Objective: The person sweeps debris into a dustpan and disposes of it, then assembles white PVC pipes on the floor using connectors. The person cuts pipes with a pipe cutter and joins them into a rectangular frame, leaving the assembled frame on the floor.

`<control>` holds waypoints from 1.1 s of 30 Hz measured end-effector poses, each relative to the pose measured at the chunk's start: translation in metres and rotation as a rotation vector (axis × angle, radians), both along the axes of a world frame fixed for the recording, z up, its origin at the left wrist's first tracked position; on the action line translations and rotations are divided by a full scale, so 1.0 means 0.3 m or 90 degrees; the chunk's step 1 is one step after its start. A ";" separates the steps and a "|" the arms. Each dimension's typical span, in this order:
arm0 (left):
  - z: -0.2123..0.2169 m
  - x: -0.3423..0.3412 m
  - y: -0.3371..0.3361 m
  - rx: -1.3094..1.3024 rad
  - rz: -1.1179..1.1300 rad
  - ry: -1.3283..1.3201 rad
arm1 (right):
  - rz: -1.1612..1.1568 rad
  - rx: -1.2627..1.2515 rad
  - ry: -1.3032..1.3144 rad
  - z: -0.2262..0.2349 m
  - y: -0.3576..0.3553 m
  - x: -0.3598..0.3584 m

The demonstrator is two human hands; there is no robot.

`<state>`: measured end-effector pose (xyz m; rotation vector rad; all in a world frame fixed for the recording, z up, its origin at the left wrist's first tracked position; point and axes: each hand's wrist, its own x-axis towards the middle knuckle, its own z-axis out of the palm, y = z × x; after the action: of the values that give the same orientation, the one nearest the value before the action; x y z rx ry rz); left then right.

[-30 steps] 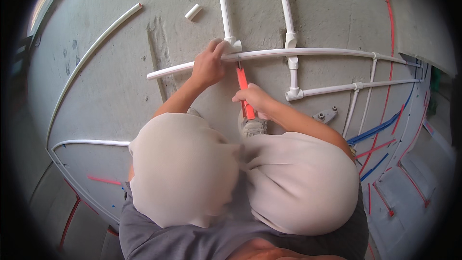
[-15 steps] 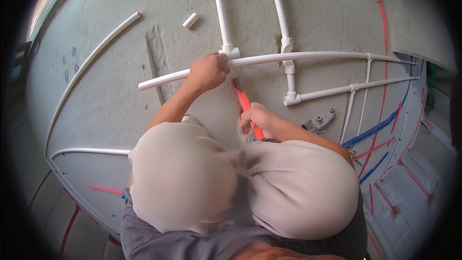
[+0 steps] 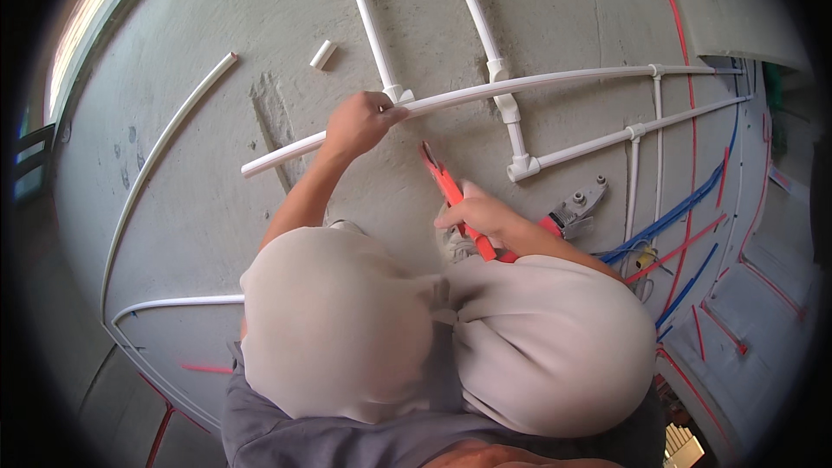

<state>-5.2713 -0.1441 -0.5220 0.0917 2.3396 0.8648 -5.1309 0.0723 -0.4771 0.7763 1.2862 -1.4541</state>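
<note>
My left hand (image 3: 357, 124) is closed around a long white plastic pipe (image 3: 555, 81), gripping it near its free left end, beside a white tee fitting (image 3: 398, 94). From there the pipe runs off to the right, crossing over a second upright white pipe (image 3: 472, 9) with fittings. My right hand (image 3: 478, 211) is wrapped round the handles of a red pipe cutter (image 3: 448, 186), held between my knees and the pipe. The cutter's jaw end points up toward the pipe but stands apart from it.
Close to my right forearm lies a red and grey tool (image 3: 575, 208) with round metal studs. A short white pipe offcut (image 3: 323, 55) sits on the concrete floor, and a long curved white pipe (image 3: 165, 152) lies at left. Blue and red conduits (image 3: 676, 217) run at right.
The whole view has shifted and tilted slightly, showing more of the red and grey tool. My left hand still grips the pipe; the cutter has turned a little in my right hand.
</note>
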 end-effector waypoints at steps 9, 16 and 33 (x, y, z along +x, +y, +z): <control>0.015 0.013 -0.036 0.069 -0.054 0.069 | 0.043 0.003 0.033 -0.071 -0.054 -0.120; -0.003 0.041 -0.034 0.048 -0.051 0.040 | 0.026 0.028 0.144 -0.163 -0.092 -0.143; -0.062 0.060 -0.040 0.094 -0.059 0.067 | 0.043 0.040 0.172 -0.196 -0.087 -0.138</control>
<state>-5.2534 -0.1561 -0.5407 0.3125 2.3450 1.0060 -5.1721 0.0463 -0.5358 0.5844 1.5541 -1.5062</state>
